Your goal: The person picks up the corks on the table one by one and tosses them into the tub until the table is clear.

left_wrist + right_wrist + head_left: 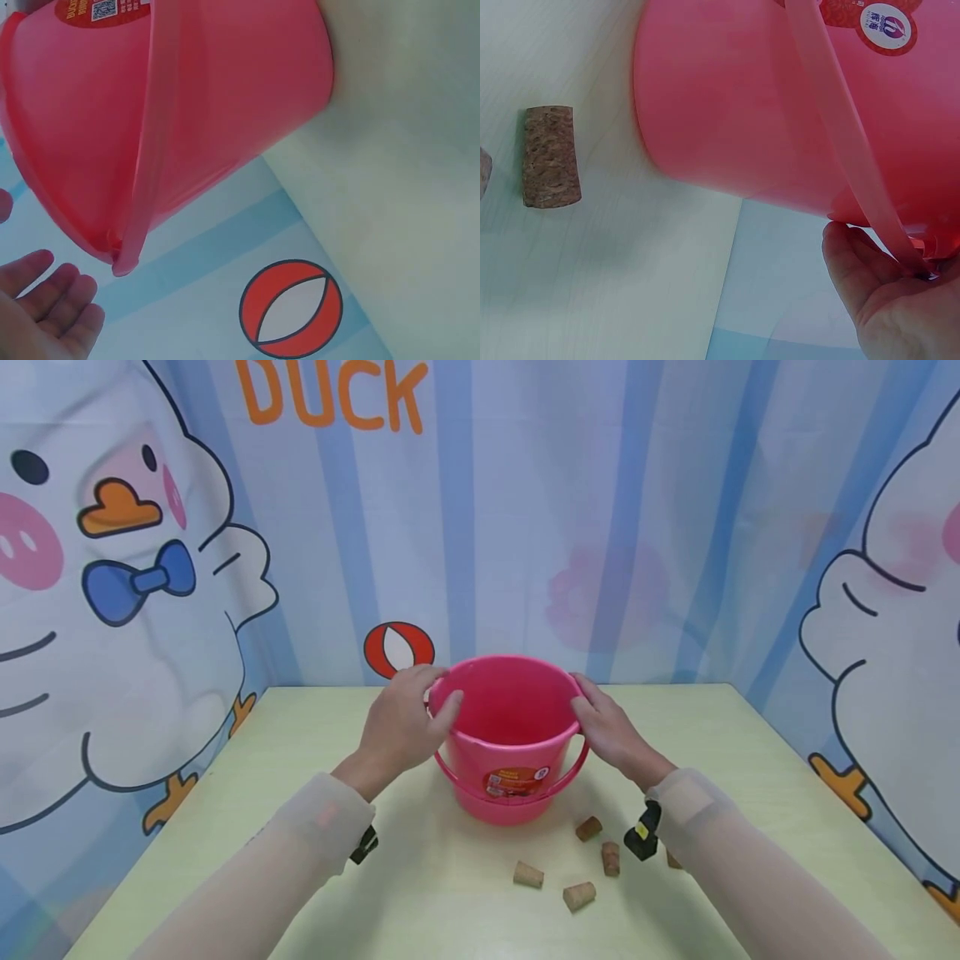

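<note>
A pink bucket stands upright on the table, its handle hanging down in front. At the left rim is my left hand, its thumb over the opening in the head view. The left wrist view shows a gap between those relaxed fingers and the bucket. My right hand grips the right side of the rim, thumb on top; in the right wrist view its fingers lie against the outside by the handle joint. A red label faces me.
Several corks lie in front of the bucket, among them a dark cork and a pale cork. Another cork is partly covered by my right sleeve. A printed curtain hangs right behind the pale table.
</note>
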`<state>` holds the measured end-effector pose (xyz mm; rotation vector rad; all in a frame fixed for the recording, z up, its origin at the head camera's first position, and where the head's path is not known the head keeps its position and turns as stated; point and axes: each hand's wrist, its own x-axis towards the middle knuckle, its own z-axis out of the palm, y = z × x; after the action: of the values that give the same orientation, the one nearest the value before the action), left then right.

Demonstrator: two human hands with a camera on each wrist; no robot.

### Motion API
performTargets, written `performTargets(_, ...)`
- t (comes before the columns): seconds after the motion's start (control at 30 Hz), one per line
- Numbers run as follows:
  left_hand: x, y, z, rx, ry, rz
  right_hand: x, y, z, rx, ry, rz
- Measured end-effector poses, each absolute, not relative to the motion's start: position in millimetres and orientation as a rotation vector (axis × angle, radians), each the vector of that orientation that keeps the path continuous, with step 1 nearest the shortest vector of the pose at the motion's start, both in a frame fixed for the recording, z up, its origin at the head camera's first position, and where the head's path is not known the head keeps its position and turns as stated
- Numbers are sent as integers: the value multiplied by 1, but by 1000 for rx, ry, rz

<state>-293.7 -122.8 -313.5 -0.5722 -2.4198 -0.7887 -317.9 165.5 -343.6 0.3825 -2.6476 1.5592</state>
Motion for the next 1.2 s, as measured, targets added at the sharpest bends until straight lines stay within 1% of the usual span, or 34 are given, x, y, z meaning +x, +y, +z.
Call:
performTargets(0.33, -298, -120, -325, -399, -2432, -1148, -318, 164, -344, 382, -2644, 1571)
performTargets(0.57, -305, -120, -336, -337, -2437, -1271, -316, 164, -343, 397, -2640, 1577)
performTargets(0.87, -309, -112, -343, -315, -2463, -1408, -317, 166, -344, 411, -2632, 1559)
performTargets(1.2, -311, -109, -349, -306, -2503, -1445, -317, 165, -345, 404, -2630, 1580)
